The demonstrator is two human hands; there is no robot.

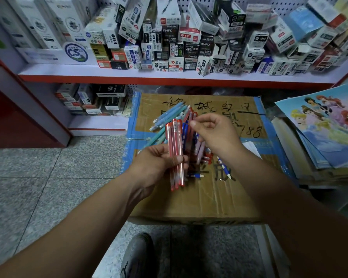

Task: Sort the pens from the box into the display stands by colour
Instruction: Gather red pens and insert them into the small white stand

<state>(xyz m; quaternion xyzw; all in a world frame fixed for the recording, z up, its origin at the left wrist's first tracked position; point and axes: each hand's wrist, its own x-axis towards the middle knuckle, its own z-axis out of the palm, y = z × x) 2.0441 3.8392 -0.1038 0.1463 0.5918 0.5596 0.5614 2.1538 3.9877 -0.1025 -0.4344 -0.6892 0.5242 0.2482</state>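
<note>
Over the carton [209, 197], the left hand [153, 165] clamps red pens [176, 141], judged light, stiff and slick, mid-barrel; the right hand's [217, 137] hold cannot be told.

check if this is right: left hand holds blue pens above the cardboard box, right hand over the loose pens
Not quite: in the head view the left hand holds red pens, not blue. They are above the cardboard box, and the right hand is over the loose pens.

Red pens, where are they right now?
Head view, centre: the left hand grips the red pens above the cardboard box, just left of the right hand.
</note>
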